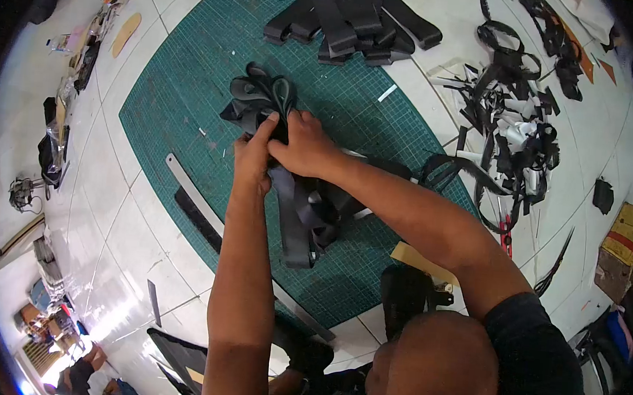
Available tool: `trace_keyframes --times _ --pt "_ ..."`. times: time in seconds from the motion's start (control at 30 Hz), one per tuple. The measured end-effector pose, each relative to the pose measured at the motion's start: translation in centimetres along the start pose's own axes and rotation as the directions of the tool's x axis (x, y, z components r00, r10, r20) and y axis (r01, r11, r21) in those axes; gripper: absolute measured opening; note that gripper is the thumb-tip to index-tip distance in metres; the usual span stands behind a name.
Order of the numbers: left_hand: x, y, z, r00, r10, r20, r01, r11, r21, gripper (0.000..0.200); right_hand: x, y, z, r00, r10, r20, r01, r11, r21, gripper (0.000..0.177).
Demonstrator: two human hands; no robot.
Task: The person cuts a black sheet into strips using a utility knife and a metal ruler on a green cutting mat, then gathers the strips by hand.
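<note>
Both hands are closed around a gathered bundle of black strips (254, 94), with folded loops standing up beyond the fingers. My left hand (252, 156) grips its near left side, and my right hand (304, 144) holds it from the right, thumbs close together. Beneath my wrists, more black strips (292, 225) trail down onto the green cutting mat (183, 107). The fingertips are partly hidden in the folds. A long metal ruler (193, 192) lies left of my left forearm, beside a dark flat piece (196, 218).
Another stack of black strips (343, 23) sits at the mat's far edge. To the right lies a heap of black and white scraps (516, 131), near a red-handled tool (505, 236). A tan piece (422, 261) rests under my right forearm. Assorted items (56, 135) line the left wall.
</note>
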State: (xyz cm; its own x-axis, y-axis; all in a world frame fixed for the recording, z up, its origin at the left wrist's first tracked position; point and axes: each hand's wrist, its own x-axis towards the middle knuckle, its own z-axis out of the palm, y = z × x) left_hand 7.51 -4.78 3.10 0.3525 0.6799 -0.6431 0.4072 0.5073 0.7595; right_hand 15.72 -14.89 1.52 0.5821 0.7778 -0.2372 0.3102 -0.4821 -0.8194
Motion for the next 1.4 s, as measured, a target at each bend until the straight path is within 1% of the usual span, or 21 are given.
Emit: trace_keyframes --times 0.03,0.1,0.13,0.23,0.47,0.57,0.6,0.7,0.77,0.8,0.87,0.9,0.93,1.03,1.1,1.17,1.2,1.3,1.33,1.37,1.4 --pt "0.0 0.0 -0.1 0.999 0.011 0.051 -0.007 0.998 -0.063 0.056 0.0 -0.5 -0.6 0.997 0.047 0.064 -0.049 0.998 0.039 0.076" --pt "-0.3 -0.1 -0.5 0.988 0.042 0.147 -0.013 0.982 -0.188 0.051 0.2 -0.5 -0.7 0.991 0.054 0.125 -0.069 0.991 0.118 0.075" --pt "-0.5 -0.2 -0.8 0.985 0.028 0.171 0.007 0.979 -0.204 0.049 0.3 -0.3 -0.6 0.986 0.056 0.155 -0.08 0.984 0.157 0.075" --pt "-1.1 -1.0 -1.2 0.972 -0.007 0.234 0.065 0.969 -0.239 0.045 -0.3 -0.2 1.1 0.994 -0.04 0.106 0.014 0.972 0.233 0.071" --pt "-2.6 -1.7 -1.7 0.961 -0.038 0.273 0.123 0.946 -0.301 0.04 -0.5 -0.6 2.0 0.965 0.045 0.259 -0.087 0.984 0.153 0.064" --pt "-3.3 -2.1 -2.0 0.954 -0.02 0.3 0.146 0.902 -0.406 0.035 -2.6 -1.1 3.2 0.997 -0.039 0.064 0.041 0.999 -0.023 0.061" --pt "-4.3 -1.6 -1.7 0.948 -0.016 0.319 0.164 0.881 -0.444 0.032 -3.1 -1.2 3.1 0.997 -0.062 0.044 0.061 0.997 0.042 0.058" --pt "-5.0 -2.0 -2.0 0.945 0.032 0.325 0.156 0.83 -0.535 0.027 -3.0 -1.2 1.9 0.954 -0.131 0.271 0.042 0.95 0.31 0.062" --pt "-5.0 -2.5 -2.3 0.947 0.067 0.314 0.128 0.817 -0.562 0.026 -3.6 -1.4 1.2 0.938 -0.208 0.278 0.026 0.841 0.541 0.069" --pt "-5.5 -2.5 -2.3 0.948 0.078 0.31 0.116 0.82 -0.561 0.026 -4.0 -1.2 1.0 0.931 -0.241 0.274 0.009 0.766 0.643 0.073" --pt "-6.1 -2.3 -2.1 0.941 0.129 0.311 0.067 0.834 -0.548 0.026 -3.7 -0.1 1.3 0.89 -0.288 0.352 0.01 0.787 0.617 0.077" --pt "-6.8 -1.9 -2.2 0.94 0.095 0.326 0.104 0.834 -0.542 0.026 -3.5 0.4 1.3 0.867 -0.308 0.391 0.012 0.799 0.602 0.079" --pt "-7.4 -1.4 -1.9 0.936 0.098 0.337 0.098 0.848 -0.52 0.027 -4.1 0.4 1.2 0.881 -0.406 0.243 0.191 0.776 0.601 0.083" --pt "-8.8 -1.3 -2.1 0.926 0.073 0.37 0.095 0.905 -0.415 0.031 -5.4 -0.3 0.0 0.88 -0.443 0.169 0.311 0.809 0.499 0.086" --pt "-9.9 -0.8 -1.9 0.908 0.096 0.407 0.054 0.938 -0.343 0.034 -6.8 -0.6 -1.1 0.917 -0.367 0.156 0.245 0.828 0.504 0.078" --pt "-11.5 -0.6 -0.8 0.927 0.107 0.359 -0.015 0.968 -0.249 0.042 -8.0 -1.0 -1.7 0.939 -0.305 0.161 0.174 0.821 0.544 0.073" --pt "-12.3 -0.4 -0.4 0.933 0.109 0.344 -0.044 0.981 -0.189 0.045 -8.7 -1.5 -2.6 0.942 -0.225 0.248 0.092 0.887 0.453 0.066" --pt "-15.0 0.9 0.3 0.917 0.137 0.375 -0.143 0.99 -0.011 0.06 -9.6 -0.6 -2.2 0.945 -0.321 0.068 0.237 0.81 0.537 0.063" --pt "-15.6 1.1 0.1 0.898 0.167 0.406 -0.196 0.98 0.029 0.064 -10.3 -0.5 -3.1 0.955 -0.296 0.026 0.241 0.822 0.516 0.056" --pt "-16.2 1.4 0.0 0.878 0.195 0.438 -0.248 0.966 0.067 0.068 -11.3 -0.1 -4.2 0.957 -0.289 0.037 0.216 0.789 0.575 0.051" --pt "-16.5 2.4 -0.5 0.836 0.216 0.504 -0.268 0.963 0.032 0.072 -12.5 -0.6 -6.6 0.958 -0.283 0.049 0.19 0.752 0.631 0.047"
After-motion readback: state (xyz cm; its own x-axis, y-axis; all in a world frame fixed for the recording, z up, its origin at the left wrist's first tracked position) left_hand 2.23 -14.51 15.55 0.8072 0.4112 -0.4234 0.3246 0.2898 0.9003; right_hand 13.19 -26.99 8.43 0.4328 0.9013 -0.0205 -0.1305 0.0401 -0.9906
